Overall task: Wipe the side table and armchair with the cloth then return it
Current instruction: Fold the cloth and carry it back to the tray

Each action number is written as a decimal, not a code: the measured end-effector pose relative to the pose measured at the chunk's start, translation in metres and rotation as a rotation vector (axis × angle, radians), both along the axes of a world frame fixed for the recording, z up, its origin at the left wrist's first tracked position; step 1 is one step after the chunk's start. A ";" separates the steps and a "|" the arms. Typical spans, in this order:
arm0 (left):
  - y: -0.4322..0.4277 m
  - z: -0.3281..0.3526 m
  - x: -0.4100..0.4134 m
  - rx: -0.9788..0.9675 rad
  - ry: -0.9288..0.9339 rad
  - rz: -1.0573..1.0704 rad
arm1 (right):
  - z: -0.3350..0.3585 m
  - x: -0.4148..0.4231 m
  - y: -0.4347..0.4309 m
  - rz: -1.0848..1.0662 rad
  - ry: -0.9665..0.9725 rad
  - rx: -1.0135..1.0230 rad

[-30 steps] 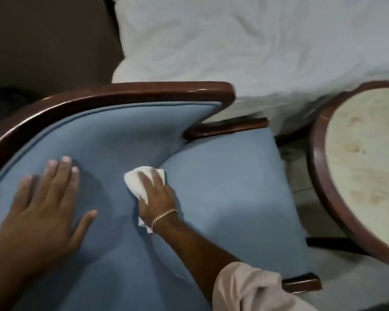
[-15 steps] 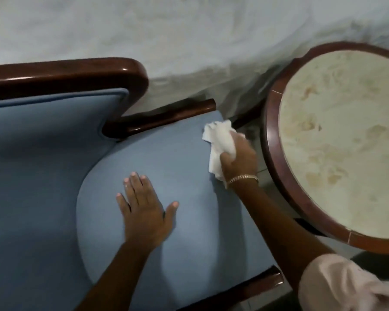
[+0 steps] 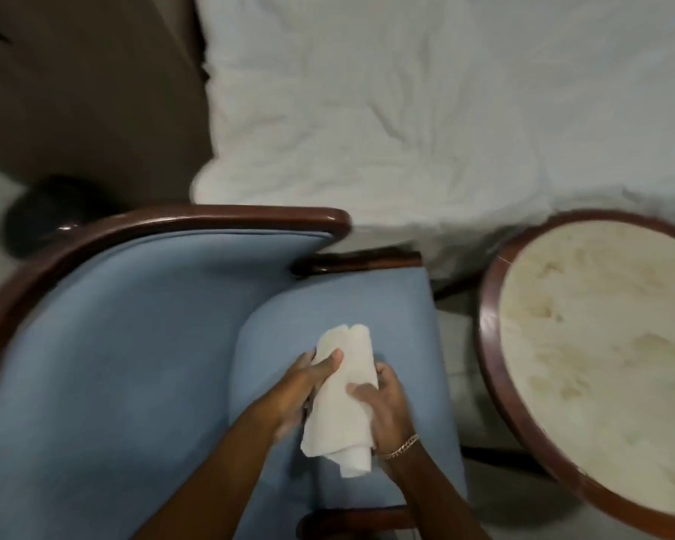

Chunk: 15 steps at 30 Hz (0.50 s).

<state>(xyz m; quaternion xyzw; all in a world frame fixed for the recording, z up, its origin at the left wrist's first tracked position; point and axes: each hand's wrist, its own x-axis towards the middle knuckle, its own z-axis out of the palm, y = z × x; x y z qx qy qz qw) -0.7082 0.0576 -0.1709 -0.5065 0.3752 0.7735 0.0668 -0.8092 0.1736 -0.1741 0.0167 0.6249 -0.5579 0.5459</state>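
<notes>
A white cloth (image 3: 343, 399), folded into a long bundle, is held above the blue seat of the armchair (image 3: 141, 344). My left hand (image 3: 304, 387) grips its left side, thumb over the top. My right hand (image 3: 386, 411), with a gold bracelet at the wrist, grips its right side. The armchair has a dark wooden frame curving around the blue backrest. The round side table (image 3: 488, 329), dark wood rim with a mottled cream top, stands to the right of the chair, apart from both hands.
A bed with rumpled white bedding (image 3: 425, 122) lies behind the chair and table. A dark round object (image 3: 43, 212) sits on the floor at the left behind the chair. A strip of pale floor (image 3: 456, 344) separates chair and table.
My left hand has lifted off the seat and taken hold of the cloth. My right hand has brought the cloth back from the seat's right edge to above its middle.
</notes>
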 end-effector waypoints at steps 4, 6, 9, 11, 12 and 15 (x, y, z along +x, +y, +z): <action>-0.017 0.074 0.075 0.009 0.218 0.395 | 0.077 0.033 -0.058 0.202 -0.242 -0.188; -0.024 0.107 0.121 -0.133 0.261 0.524 | 0.122 0.070 -0.090 0.433 -0.168 -0.220; -0.033 0.148 0.196 -0.354 0.275 0.770 | 0.179 0.145 -0.131 0.793 0.365 -0.325; -0.036 0.173 0.255 -0.441 0.264 0.948 | 0.204 0.198 -0.153 0.875 0.506 -0.324; -0.035 0.184 0.288 -0.461 0.269 1.025 | 0.212 0.226 -0.164 0.883 0.480 -0.324; -0.031 0.207 0.393 -0.456 0.320 1.190 | 0.233 0.328 -0.196 0.952 0.345 -0.368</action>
